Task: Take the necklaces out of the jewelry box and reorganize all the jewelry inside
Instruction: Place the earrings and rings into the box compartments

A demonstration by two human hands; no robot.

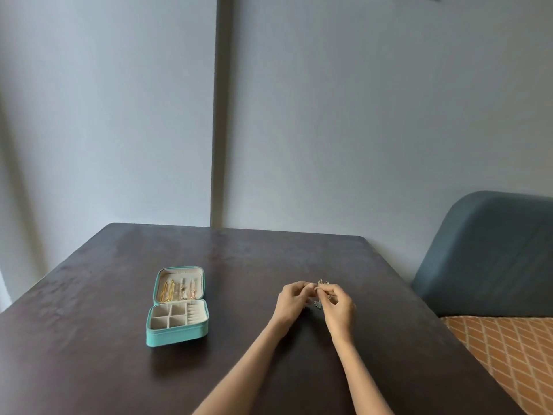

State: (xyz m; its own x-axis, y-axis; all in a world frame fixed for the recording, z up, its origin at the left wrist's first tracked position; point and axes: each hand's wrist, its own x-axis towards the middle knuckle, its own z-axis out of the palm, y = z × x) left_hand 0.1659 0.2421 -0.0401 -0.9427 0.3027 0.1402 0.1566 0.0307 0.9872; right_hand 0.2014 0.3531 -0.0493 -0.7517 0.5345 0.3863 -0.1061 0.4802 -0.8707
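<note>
Both hands pinch necklace [319,292]; open jewelry box [177,307] left; chair [490,253] right.

Jewelry box [177,307] lies on table [89,339], left of hands [317,304].

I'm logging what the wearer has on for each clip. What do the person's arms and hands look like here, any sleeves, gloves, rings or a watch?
Both forearms are bare up to the bottom edge of the picture, with no sleeves in view. The left hand and right hand wear no gloves. No watch or bracelet shows on either wrist. Rings on the fingers are too small to tell.
</note>
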